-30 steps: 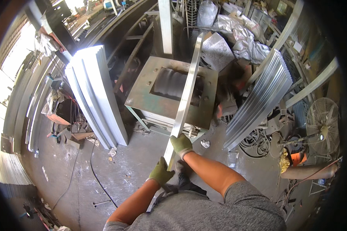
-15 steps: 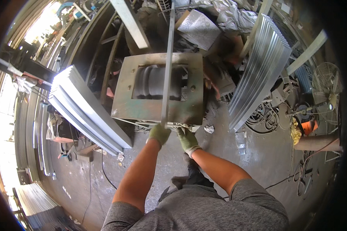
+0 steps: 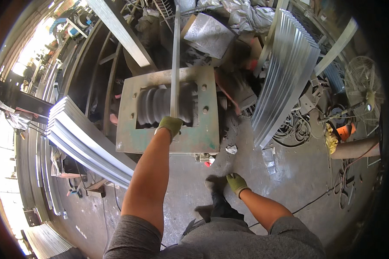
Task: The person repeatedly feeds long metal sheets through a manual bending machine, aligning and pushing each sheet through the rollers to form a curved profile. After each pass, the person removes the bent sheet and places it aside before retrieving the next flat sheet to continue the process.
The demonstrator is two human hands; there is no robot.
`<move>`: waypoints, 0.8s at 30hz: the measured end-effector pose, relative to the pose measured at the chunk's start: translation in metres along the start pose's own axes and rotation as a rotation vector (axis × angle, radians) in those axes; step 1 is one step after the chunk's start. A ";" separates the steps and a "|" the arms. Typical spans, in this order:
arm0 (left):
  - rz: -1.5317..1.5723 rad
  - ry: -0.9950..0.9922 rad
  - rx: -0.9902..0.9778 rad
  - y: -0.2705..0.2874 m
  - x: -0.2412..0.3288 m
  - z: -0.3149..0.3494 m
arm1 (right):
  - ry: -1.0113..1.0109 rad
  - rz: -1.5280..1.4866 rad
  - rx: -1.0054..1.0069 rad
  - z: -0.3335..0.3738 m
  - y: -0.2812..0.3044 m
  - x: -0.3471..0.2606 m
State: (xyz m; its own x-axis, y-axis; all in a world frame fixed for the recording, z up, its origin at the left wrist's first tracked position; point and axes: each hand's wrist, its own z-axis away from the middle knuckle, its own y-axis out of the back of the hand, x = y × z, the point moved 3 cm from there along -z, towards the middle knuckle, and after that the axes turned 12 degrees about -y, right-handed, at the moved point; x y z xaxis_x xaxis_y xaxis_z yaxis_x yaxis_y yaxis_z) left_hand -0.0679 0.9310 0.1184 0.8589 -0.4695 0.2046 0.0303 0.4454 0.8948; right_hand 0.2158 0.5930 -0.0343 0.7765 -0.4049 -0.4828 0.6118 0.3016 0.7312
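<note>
My left hand (image 3: 170, 124), in a green glove, is closed round the near end of a long, narrow metal bar (image 3: 175, 60). The bar runs away from me over a box-shaped machine (image 3: 168, 141) with a worn, greenish steel top. Through the rectangular opening in that top shows a dark, ridged roller (image 3: 153, 105), partly blurred. The hand hides where the bar meets the roller. My right hand (image 3: 237, 184), gloved too, hangs low near my shoe, apart from the machine. Its fingers are slightly apart and nothing shows in them.
Stacked metal profiles (image 3: 86, 138) lean at the machine's left, and another bundle (image 3: 285, 77) stands to its right. A beam (image 3: 121, 32) slants in behind. Coiled hoses (image 3: 291, 129), a fan (image 3: 364, 88) and a thick tube (image 3: 356, 150) lie farther right. A cable (image 3: 317, 202) crosses the floor.
My left hand has moved forward with the bar, from the machine's front edge to over the opening. My right hand has left that edge and dropped back toward me. The view has shifted.
</note>
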 end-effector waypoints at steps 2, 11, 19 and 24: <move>-0.002 -0.069 0.025 -0.004 0.000 -0.005 | -0.093 -0.088 -0.034 -0.005 -0.010 0.012; 0.292 0.090 0.135 -0.103 0.028 0.102 | -0.180 -0.504 -0.369 -0.013 -0.008 -0.046; 0.849 0.430 0.134 -0.183 0.101 0.259 | 0.340 -0.498 0.047 0.019 0.054 -0.180; 0.779 0.415 0.143 -0.228 0.141 0.347 | 0.678 -0.366 0.344 0.021 0.076 -0.242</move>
State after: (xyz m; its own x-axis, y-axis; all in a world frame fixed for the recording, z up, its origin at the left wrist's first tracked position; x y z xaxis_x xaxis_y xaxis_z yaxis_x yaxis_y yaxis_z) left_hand -0.1308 0.4981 0.0807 0.7259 0.2522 0.6399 -0.6791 0.4103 0.6086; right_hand 0.0715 0.6959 0.1484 0.5273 0.2136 -0.8224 0.8480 -0.0716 0.5251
